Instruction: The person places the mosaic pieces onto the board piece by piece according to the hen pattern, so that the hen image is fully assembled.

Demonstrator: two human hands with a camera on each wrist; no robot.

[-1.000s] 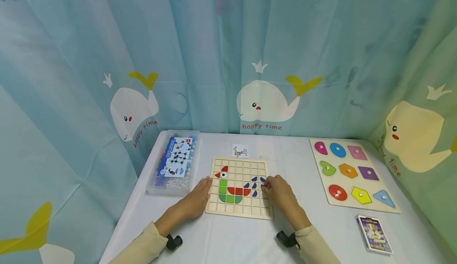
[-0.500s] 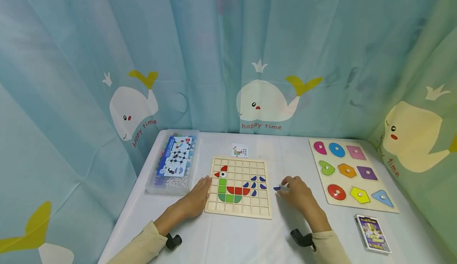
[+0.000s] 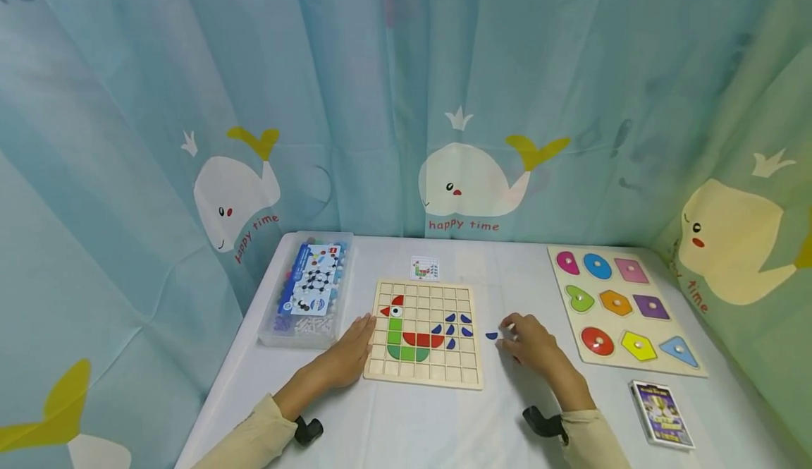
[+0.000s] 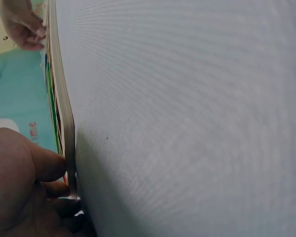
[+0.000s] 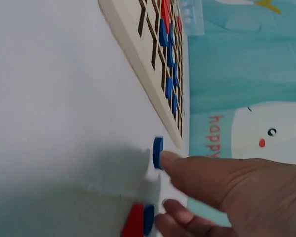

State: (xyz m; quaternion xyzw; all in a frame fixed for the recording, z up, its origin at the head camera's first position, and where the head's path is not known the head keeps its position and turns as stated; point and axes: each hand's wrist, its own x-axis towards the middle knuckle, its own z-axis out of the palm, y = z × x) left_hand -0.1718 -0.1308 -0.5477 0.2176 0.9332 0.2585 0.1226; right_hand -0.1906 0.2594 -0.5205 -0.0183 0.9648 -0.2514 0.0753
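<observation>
On the white table lies a wooden grid board (image 3: 444, 374) bearing red, green and blue pieces in a bird shape. My left hand (image 3: 347, 356) rests at the board's left edge with fingers extended; the left wrist view has its thumb (image 4: 49, 165) against the rim. Right of the board, my right hand (image 3: 531, 345) hovers low with thumb and fingers parted. A blue half-round piece (image 3: 491, 336) lies just left of its fingertips. In the right wrist view the thumb overlaps that blue piece (image 5: 158, 152); contact is unclear. Another blue piece (image 5: 148, 219) and a red piece (image 5: 133, 222) lie by the fingers.
A small picture card (image 3: 425, 269) lies behind the board. At left stands a clear plastic box (image 3: 304, 289) of small parts. A shape puzzle board (image 3: 624, 307) and a card deck (image 3: 662, 415) are on the right. A whale-print curtain (image 3: 361, 102) hangs behind.
My right hand has left the board's right side and moved right, uncovering blue pieces there. Its fingers have since drawn slightly away from the loose blue piece. The left hand stays put.
</observation>
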